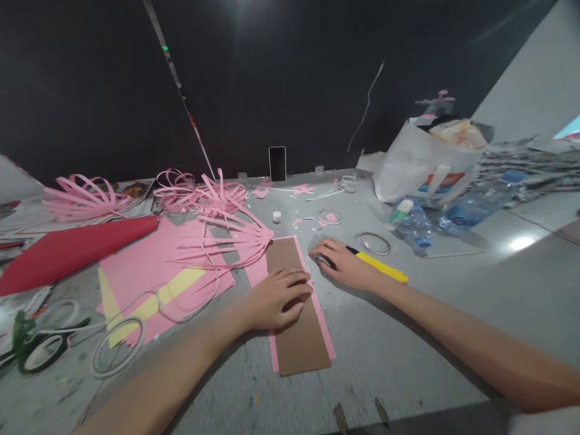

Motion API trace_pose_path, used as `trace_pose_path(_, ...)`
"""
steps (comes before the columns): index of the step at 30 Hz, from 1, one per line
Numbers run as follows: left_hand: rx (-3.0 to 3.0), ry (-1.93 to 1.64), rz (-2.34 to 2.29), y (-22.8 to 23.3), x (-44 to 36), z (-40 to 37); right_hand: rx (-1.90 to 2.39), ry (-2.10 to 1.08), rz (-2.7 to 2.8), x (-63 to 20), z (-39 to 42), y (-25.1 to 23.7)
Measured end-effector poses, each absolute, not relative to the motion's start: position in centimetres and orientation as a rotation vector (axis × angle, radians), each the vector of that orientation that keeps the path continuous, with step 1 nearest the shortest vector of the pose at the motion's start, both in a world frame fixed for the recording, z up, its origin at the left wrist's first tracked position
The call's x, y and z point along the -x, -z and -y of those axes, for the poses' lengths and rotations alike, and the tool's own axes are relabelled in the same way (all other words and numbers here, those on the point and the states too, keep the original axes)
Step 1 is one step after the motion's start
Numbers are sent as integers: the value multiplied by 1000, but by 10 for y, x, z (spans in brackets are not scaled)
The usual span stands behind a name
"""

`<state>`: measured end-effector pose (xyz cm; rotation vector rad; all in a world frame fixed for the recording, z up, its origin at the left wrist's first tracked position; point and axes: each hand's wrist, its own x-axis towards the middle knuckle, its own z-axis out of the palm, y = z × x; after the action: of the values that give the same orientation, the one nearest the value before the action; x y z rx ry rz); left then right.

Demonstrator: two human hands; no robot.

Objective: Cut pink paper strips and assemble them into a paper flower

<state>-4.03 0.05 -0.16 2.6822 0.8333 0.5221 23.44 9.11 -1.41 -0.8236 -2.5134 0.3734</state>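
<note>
Mid-frame, brown rectangular cardboard (302, 350) already lies on pink paper (324, 331), margins left unfolded, under my loosely spread left hand (278, 299); my right hand (342, 266) curls over a small dark object (324, 260), grip unclear.

Left hand (280, 299): palm down, fingers (296, 278) slightly bent, pointing toward right hand (339, 263); thumb (292, 315) apart, nearer body than fingers. Right hand: fingers curled, just beyond left fingertips, not touching. Both forearms (435, 317) bare, trailing behind fingers.

Dark wall (272, 90) behind a grey, scuffed surface (453, 314)
</note>
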Motion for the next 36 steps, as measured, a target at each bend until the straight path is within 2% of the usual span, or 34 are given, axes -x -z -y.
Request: trace_pose_path(36,-2699,-571,-826,3,41,-1,811,-370,2546,-235,-92,12)
